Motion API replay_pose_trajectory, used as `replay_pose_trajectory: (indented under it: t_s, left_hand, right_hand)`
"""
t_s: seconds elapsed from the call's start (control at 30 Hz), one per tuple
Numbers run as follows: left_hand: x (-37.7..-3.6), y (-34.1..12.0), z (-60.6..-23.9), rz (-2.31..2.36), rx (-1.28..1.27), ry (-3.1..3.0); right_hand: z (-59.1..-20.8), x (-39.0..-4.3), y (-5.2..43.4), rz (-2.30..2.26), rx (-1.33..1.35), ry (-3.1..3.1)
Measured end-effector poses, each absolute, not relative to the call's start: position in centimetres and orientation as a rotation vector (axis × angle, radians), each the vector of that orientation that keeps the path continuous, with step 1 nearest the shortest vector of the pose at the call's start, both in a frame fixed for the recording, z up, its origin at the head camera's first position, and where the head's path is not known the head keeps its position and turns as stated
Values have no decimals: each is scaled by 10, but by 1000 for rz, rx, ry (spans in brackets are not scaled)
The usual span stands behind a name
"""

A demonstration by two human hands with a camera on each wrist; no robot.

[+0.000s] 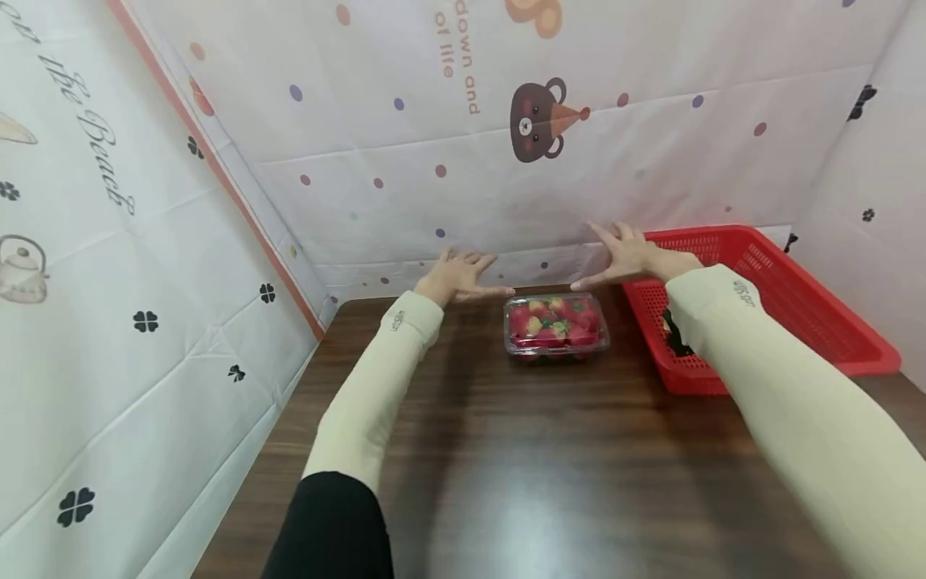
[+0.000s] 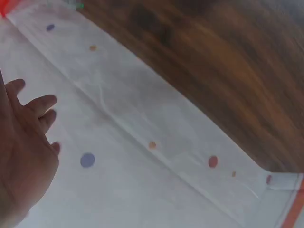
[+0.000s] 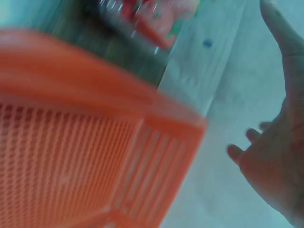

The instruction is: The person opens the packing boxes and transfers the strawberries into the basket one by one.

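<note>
A clear plastic box of strawberries [image 1: 555, 324] sits on the dark wooden table [image 1: 550, 466] near its far edge. My left hand [image 1: 463, 275] hovers open just behind and left of the box, fingers spread. Behind and right of the box, my right hand [image 1: 628, 256] is likewise open with straight fingers, over the near-left corner of the red basket [image 1: 810, 314]. Neither hand touches the box. The left wrist view shows my left hand [image 2: 26, 142] spread before the dotted cloth. In the blurred right wrist view, my right hand [image 3: 275, 161] is beside the red basket [image 3: 80, 142] and the box [image 3: 152, 19].
White printed cloth walls [image 1: 506, 161] close in the table at the back, left and right. The red perforated basket stands at the right rear of the table, with something dark [image 1: 676, 338] inside it, half hidden by my right sleeve.
</note>
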State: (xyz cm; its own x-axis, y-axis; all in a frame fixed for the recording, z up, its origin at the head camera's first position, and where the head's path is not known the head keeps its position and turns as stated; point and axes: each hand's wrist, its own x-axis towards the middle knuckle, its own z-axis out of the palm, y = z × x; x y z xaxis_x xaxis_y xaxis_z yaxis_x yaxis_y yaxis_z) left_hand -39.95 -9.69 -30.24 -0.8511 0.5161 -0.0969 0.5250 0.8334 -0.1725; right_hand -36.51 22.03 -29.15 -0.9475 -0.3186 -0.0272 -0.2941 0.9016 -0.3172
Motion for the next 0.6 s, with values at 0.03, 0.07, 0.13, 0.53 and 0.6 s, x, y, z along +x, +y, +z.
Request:
replay_pose_trajectory:
  t_s: [0.03,0.07,0.13,0.53,0.6]
  left_hand:
    - [-398,-99,-305,-246,846,2932]
    - [-395,-100,-309,-155,841,2902]
    - [-391,-102,-319,57,832,2841]
    - [-354,-108,-384,221,990,2723]
    - [-353,-106,-388,166,1049,2759]
  right_hand:
    - [-292,-366,215,-480,-518,2954]
    - [-293,-366,209,-474,-550,2918]
    - [-295,-369,198,-423,-613,2854]
    - [-332,-378,156,-465,-370,2339]
    - [-330,-378,154,-435,-348,2344]
